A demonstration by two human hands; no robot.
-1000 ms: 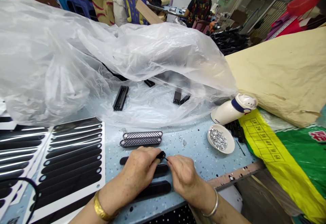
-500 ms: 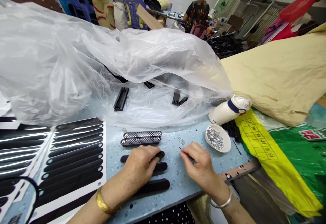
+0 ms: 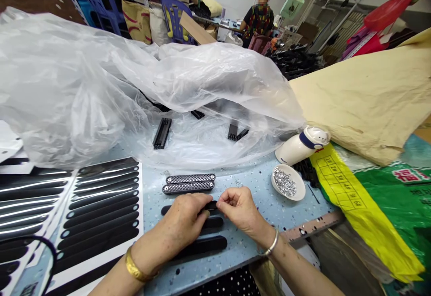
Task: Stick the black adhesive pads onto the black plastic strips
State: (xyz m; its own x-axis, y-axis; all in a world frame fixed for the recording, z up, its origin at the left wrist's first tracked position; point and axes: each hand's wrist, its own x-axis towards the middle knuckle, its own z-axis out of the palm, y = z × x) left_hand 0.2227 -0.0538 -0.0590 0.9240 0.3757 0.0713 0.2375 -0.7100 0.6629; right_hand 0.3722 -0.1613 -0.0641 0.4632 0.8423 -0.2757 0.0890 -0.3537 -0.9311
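Lying at your nine o'clock, the white sheet of black strips (image 3: 97, 206) covers the counter (image 3: 259, 183). Your left hand (image 3: 185, 222) comes in palm down from seven o'clock, wrist bent, fingers curled over the top black strip (image 3: 210, 206) and pinning it flat. Your right hand (image 3: 237, 206) reaches in from five o'clock, fingertips pinched on that strip's right end, right beside the left fingers. Two grey textured bars (image 3: 189, 183) lie just beyond at twelve o'clock; the bowl of silver bits (image 3: 288, 182) sits at two o'clock.
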